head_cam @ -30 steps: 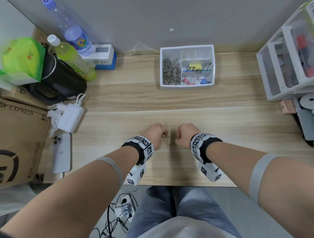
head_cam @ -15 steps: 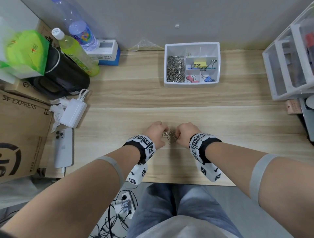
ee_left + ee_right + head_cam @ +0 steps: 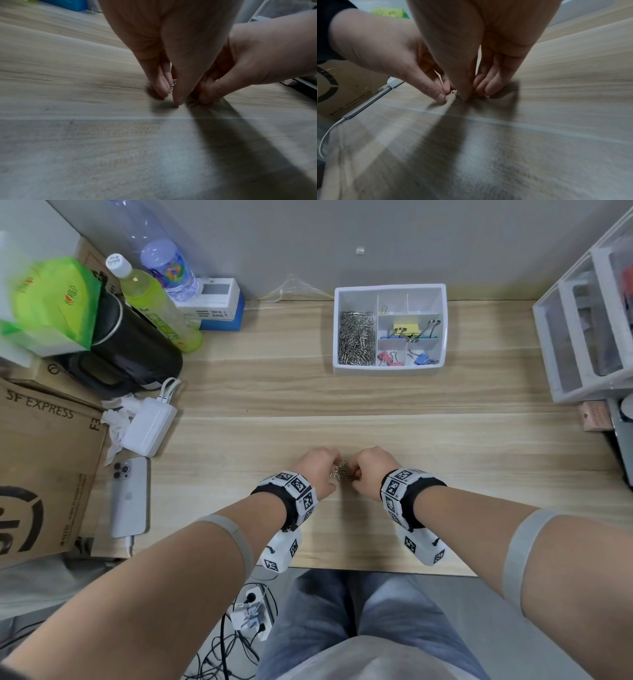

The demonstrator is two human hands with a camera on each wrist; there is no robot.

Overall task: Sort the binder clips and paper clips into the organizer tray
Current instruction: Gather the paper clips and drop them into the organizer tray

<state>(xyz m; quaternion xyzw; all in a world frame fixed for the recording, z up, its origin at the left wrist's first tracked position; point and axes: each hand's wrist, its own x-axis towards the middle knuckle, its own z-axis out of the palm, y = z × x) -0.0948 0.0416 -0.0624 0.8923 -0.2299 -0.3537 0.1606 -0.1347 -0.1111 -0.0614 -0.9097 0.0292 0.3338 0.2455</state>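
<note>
Scooping the last paper clips [image 3: 342,471] on the tabletop [image 3: 445,440], my left hand [image 3: 317,470] and right hand [image 3: 371,472] pinch them together. I should squeeze tight before lifting to the organizer tray [image 3: 389,369] at twelve o'clock.

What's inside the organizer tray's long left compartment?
A heap of silver paper clips fills that compartment of the organizer tray. Its floor beneath them is covered, so unseen.

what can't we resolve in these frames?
- Loose paper clips: count unreadable; head view too small, both wrist views blocked by the fingers.
- Left hand and right hand grip: contact hidden.
- Organizer tray: top small compartments' contents too small in head view.
- Drawer unit: cut off by right edge.
</note>
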